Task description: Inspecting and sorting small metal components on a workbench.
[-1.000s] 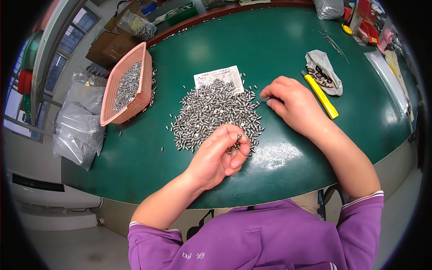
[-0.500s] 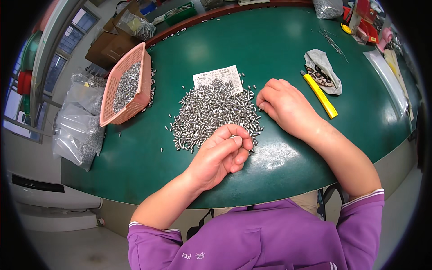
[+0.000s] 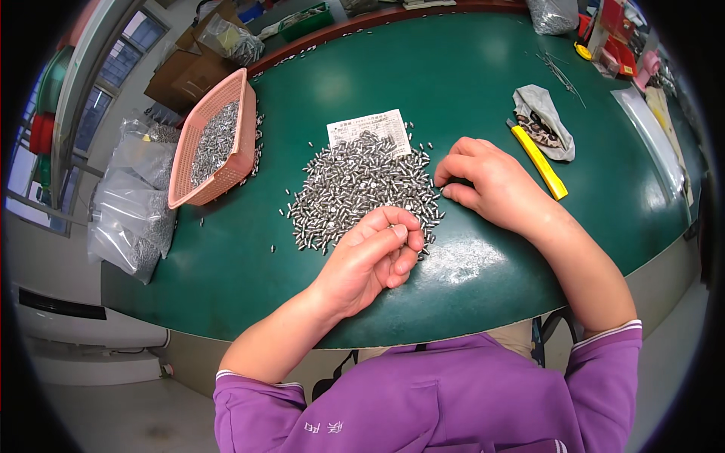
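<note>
A broad heap of small shiny metal pins [image 3: 355, 189] with pointed ends lies on the green table. Over the heap's near edge is my left hand [image 3: 374, 253], palm turned up, fingers curled and thumb pressed to the index finger. Whatever it may hold is too small and hidden to name. At the heap's right edge my right hand [image 3: 483, 181] rests low over the table, its thumb a little apart from the bent fingers. No pin can be made out clearly between them. A printed paper slip [image 3: 347, 134] lies partly under the heap's far side.
On the left stands a pink plastic basket [image 3: 243, 143] of metal pins, beside clear bags [image 3: 132, 219] of similar parts. A yellow box cutter [image 3: 540, 162] and a grey cloth pouch [image 3: 555, 113] lie right of my right hand. Thin wires [image 3: 559, 75] lie farther back.
My right hand's thumb and fingers have parted slightly at the heap's right edge. My left hand keeps its curled shape in nearly the same place. The view has shifted slightly.
</note>
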{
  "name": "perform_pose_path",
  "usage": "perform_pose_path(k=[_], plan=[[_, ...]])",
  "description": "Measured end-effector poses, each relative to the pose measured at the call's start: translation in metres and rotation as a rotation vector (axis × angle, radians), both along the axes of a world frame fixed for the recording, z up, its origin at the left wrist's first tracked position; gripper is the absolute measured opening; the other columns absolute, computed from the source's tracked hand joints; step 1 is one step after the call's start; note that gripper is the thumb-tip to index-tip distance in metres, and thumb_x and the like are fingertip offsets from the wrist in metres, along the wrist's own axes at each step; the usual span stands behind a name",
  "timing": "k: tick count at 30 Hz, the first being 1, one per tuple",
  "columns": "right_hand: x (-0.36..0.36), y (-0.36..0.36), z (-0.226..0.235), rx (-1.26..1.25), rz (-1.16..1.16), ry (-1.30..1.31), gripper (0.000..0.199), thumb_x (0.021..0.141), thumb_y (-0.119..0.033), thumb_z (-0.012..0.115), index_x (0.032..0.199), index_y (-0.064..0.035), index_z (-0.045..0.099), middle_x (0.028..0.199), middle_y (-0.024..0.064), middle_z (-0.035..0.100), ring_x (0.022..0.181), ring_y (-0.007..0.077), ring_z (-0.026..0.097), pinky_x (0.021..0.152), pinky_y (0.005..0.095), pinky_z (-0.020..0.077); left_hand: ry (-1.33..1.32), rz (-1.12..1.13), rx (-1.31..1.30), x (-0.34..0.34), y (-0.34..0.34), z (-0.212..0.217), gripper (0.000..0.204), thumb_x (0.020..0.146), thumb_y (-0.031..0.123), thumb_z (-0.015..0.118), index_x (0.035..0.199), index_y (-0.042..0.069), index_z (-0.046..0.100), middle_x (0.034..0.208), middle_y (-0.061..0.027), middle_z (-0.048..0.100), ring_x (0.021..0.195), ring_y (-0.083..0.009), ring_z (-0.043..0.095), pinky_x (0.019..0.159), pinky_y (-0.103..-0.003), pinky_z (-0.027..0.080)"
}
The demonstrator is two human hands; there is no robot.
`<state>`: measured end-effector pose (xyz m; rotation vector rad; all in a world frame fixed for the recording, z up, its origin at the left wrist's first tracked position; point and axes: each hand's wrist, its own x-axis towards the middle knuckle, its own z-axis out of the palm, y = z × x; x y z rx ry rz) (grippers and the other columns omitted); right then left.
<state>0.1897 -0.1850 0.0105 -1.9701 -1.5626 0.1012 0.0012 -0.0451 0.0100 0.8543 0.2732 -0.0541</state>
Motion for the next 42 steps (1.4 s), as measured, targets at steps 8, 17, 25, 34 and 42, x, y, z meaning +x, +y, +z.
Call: perform_pose_path(k=[8, 17, 25, 34, 42], plan=[[-0.011, 0.005, 0.005, 0.172, 0.109, -0.005, 0.011, 0.078, -0.011, 0.067, 0.088, -0.0073, 0.062, 0.09, 0.0072, 0.056, 0.089, 0.0279, 0.055, 0.077, 0.0381, 0.047, 0.032, 0.015, 0.039, 0.0, -0.002, 0.003, 0.013, 0.097, 0.014, 0.051, 0.108, 0.008, 0.05, 0.091, -0.0037, 0.055, 0.065, -0.0073, 0.049, 0.052, -0.021, 0.039], [-0.027, 0.006, 0.008, 0.322, 0.29, 0.045, 0.014, 0.078, -0.012, 0.069, 0.091, -0.0109, 0.065, 0.092, 0.0046, 0.056, 0.088, 0.026, 0.056, 0.075, 0.0367, 0.0481, 0.04, 0.024, 0.066, 0.002, -0.005, 0.003, 0.011, 0.097, 0.013, 0.05, 0.107, 0.008, 0.046, 0.087, -0.0039, 0.054, 0.061, -0.0067, 0.046, 0.047, -0.02, 0.034], [-0.003, 0.005, -0.006, 0.193, 0.004, -0.076, 0.018, 0.076, -0.007, 0.067, 0.094, -0.0114, 0.066, 0.092, 0.0048, 0.057, 0.091, 0.0255, 0.056, 0.079, 0.0371, 0.0484, 0.013, 0.007, 0.023, 0.001, 0.0, 0.001, 0.015, 0.1, 0.018, 0.041, 0.103, 0.006, 0.049, 0.087, -0.0067, 0.054, 0.061, -0.0109, 0.047, 0.047, -0.023, 0.036], [-0.004, 0.007, -0.012, 0.087, -0.047, -0.132, 0.011, 0.076, -0.013, 0.068, 0.086, -0.01, 0.066, 0.09, 0.0056, 0.056, 0.089, 0.0262, 0.056, 0.076, 0.0384, 0.0481, 0.031, 0.025, 0.033, 0.0, -0.002, 0.0, 0.024, 0.1, 0.022, 0.039, 0.11, 0.003, 0.05, 0.094, -0.0095, 0.054, 0.07, -0.0136, 0.05, 0.056, -0.025, 0.041], [-0.008, 0.008, -0.009, 0.072, -0.051, -0.209, 0.011, 0.075, -0.011, 0.066, 0.085, -0.0086, 0.064, 0.089, 0.0066, 0.056, 0.088, 0.0272, 0.056, 0.074, 0.04, 0.049, 0.038, 0.022, 0.054, 0.001, -0.004, 0.002, 0.019, 0.099, 0.019, 0.045, 0.108, 0.004, 0.05, 0.095, -0.0082, 0.054, 0.065, -0.011, 0.046, 0.051, -0.022, 0.037]])
